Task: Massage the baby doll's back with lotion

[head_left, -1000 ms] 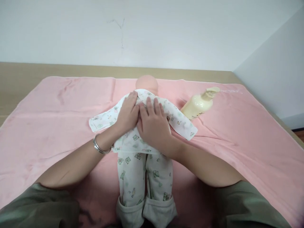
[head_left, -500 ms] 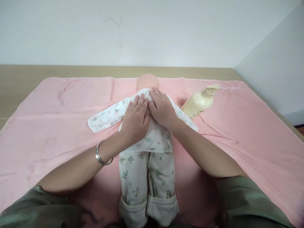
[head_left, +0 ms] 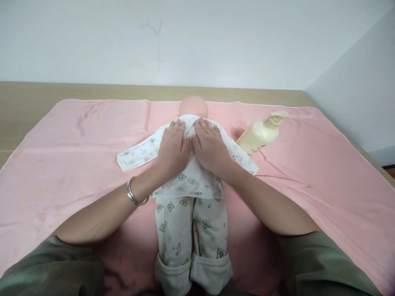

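A baby doll (head_left: 193,107) lies on a pink blanket with its head toward the wall. It wears a white printed top (head_left: 197,183) and matching trousers (head_left: 175,230) with folded cuffs. My left hand (head_left: 173,146) rests flat on the left part of the doll's upper torso, fingers stretched toward its head. Beside it, my right hand (head_left: 211,146) lies flat on the right part, palm down on the cloth. Neither hand grips anything. The doll's sleeves spread out to both sides; the hands hide much of the chest cloth.
To the right of the doll, a pale yellow pump bottle (head_left: 259,133) leans at a tilt on the pink blanket (head_left: 324,176). The blanket covers a wooden surface (head_left: 24,105), whose far edge meets a white wall (head_left: 92,45).
My left hand has shifted slightly left and up on the top, and its fingers point straighter ahead. My hands are a little farther apart at the fingertips.
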The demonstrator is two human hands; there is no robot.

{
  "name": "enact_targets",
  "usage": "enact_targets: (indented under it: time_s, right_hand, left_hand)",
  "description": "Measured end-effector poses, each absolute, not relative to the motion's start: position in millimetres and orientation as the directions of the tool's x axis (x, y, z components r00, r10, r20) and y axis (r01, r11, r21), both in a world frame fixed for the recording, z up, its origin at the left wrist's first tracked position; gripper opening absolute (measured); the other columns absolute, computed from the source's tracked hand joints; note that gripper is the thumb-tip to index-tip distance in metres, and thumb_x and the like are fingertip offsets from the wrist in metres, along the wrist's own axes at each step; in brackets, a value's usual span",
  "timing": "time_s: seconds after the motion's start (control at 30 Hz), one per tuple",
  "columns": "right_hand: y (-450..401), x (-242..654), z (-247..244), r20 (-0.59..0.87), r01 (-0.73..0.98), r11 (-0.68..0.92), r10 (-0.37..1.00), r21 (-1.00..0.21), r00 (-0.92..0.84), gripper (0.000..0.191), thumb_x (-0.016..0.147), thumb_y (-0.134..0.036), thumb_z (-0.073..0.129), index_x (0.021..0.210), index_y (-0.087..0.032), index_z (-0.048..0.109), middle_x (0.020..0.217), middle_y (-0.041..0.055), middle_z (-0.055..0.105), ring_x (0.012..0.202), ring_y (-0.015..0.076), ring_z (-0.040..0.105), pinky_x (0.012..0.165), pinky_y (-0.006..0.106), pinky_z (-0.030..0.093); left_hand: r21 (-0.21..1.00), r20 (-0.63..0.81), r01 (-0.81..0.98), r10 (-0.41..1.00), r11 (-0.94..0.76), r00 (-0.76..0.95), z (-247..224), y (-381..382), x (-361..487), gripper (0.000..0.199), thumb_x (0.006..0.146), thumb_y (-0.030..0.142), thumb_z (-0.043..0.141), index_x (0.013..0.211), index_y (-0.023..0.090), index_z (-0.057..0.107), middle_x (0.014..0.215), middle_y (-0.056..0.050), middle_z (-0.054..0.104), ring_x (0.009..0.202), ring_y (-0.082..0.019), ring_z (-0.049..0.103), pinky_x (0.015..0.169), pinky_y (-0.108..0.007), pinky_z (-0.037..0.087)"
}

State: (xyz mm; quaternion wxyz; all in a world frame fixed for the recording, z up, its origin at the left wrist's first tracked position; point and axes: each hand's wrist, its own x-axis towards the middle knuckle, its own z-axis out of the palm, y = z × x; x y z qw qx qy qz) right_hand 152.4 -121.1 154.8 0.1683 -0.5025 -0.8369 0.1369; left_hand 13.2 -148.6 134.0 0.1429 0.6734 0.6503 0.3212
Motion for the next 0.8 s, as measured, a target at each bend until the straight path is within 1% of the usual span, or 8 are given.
enact_targets:
  time_s: [0.1,0.23,0.37,0.47,0.53,0.6,0.7,0.8]
  right_hand:
    - [-101,157,154,0.146,0.809,0.404,0.914,-0.428,-0.379,0.060,0.104,-0.031,0.030,0.155,0.001,0.038,0.163,0.0210,0.039,0.155,0.0334,0.032,0.129,0.051,0.025]
    - [-120,151,152,0.198,0.839,0.412,0.911,-0.355,-0.363,0.061,0.104,-0.032,0.031,0.156,0.000,0.036,0.163,0.0234,0.036,0.155,0.0364,0.031,0.128,0.056,0.025]
    - [-167,138,151,0.268,0.796,0.557,0.825,-0.239,-0.497,0.063,0.101,-0.030,0.039,0.157,-0.003,0.035,0.167,0.0219,0.029,0.157,0.0423,0.022,0.128,0.062,0.020]
    - [-182,135,152,0.272,0.740,0.637,0.767,-0.217,-0.581,0.064,0.099,-0.028,0.040,0.157,-0.002,0.035,0.168,0.0184,0.029,0.158,0.0436,0.019,0.129,0.063,0.017]
    - [-172,138,153,0.260,0.728,0.637,0.770,-0.254,-0.583,0.060,0.101,-0.028,0.034,0.157,-0.006,0.037,0.168,0.0134,0.032,0.158,0.0383,0.021,0.131,0.059,0.017]
    - [-151,144,154,0.220,0.738,0.590,0.807,-0.328,-0.548,0.059,0.103,-0.029,0.029,0.158,-0.011,0.037,0.168,0.0098,0.033,0.158,0.0324,0.024,0.132,0.055,0.017]
    - [-114,154,153,0.153,0.772,0.472,0.879,-0.425,-0.453,0.061,0.102,-0.029,0.030,0.158,-0.006,0.035,0.168,0.0141,0.032,0.158,0.0297,0.027,0.132,0.052,0.019]
    - [-98,156,152,0.151,0.788,0.423,0.904,-0.448,-0.399,0.062,0.101,-0.029,0.032,0.156,-0.001,0.036,0.165,0.0188,0.034,0.157,0.0298,0.029,0.131,0.048,0.022]
  left_hand:
    - [0.572,0.309,0.790,0.950,-0.219,0.040,132,-164,23,0.058,0.099,0.031,0.035,0.153,0.009,0.042,0.166,-0.016,0.034,0.160,-0.031,0.021,0.132,-0.057,0.016]
    - [0.695,0.291,0.684,0.957,-0.220,0.012,127,-156,16,0.056,0.096,0.025,0.032,0.149,0.017,0.050,0.164,-0.009,0.041,0.159,-0.026,0.027,0.133,-0.056,0.015]
    - [0.812,0.227,0.567,0.970,-0.137,-0.092,122,-129,-5,0.053,0.096,0.031,0.036,0.145,0.018,0.054,0.161,-0.009,0.046,0.156,-0.024,0.034,0.133,-0.051,0.017]
    - [0.837,0.222,0.533,0.966,-0.121,-0.130,123,-120,-13,0.052,0.099,0.035,0.034,0.141,0.017,0.057,0.157,-0.011,0.050,0.152,-0.024,0.041,0.132,-0.049,0.024]
    - [0.810,0.245,0.572,0.961,-0.128,-0.132,125,-124,-9,0.051,0.100,0.035,0.033,0.141,0.017,0.057,0.156,-0.012,0.052,0.151,-0.024,0.043,0.132,-0.049,0.025]
    - [0.742,0.268,0.658,0.957,-0.128,-0.115,128,-135,0,0.053,0.100,0.033,0.032,0.144,0.012,0.054,0.158,-0.015,0.049,0.153,-0.027,0.039,0.132,-0.052,0.023]
    - [0.630,0.287,0.764,0.956,-0.141,-0.061,132,-159,20,0.058,0.098,0.030,0.035,0.150,0.006,0.045,0.164,-0.019,0.037,0.158,-0.032,0.027,0.132,-0.056,0.018]
    - [0.611,0.283,0.774,0.959,-0.166,-0.018,133,-172,30,0.060,0.096,0.027,0.039,0.153,0.010,0.042,0.167,-0.015,0.033,0.160,-0.031,0.021,0.133,-0.058,0.014]
